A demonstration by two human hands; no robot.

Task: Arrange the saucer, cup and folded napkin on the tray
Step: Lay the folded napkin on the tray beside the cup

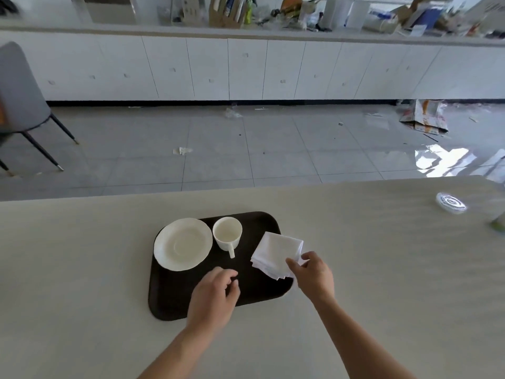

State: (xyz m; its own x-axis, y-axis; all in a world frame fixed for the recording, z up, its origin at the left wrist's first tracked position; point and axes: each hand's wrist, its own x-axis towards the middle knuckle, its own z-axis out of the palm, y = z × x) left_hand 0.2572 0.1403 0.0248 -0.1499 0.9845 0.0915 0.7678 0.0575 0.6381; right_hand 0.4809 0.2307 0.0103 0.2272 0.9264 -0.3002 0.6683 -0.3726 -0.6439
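Where a pale table [82,255] fills the lower half of the view, a dark rounded tray [175,294] is laid flat near its middle. On the left part of the tray a white saucer [182,244] is set, its left rim reaching over the tray's edge. Just beside it to the right, a white cup [227,233] is stood upright and seen to be empty, its handle pointed toward the viewer. The cup is not placed on the saucer; the two are almost touching. At the tray's right edge a folded white napkin [276,253] is held, partly over the tray and partly past its rim.

The napkin's near right corner is pinched between the thumb and fingers of the right hand [314,274], which is reached in from the lower right. Whether the napkin is lying on the tray or lifted slightly cannot be told. The left hand [216,294] is held over the near middle of the tray, its fingers loosely curled and nothing gripped in them.

At the far right of the table a clear round lid [451,202] is seen, blurred. Beyond the table, a grey tiled floor [246,149] scattered with scraps, a row of white cabinets [246,69] and a grey chair [19,91] at the left are shown.
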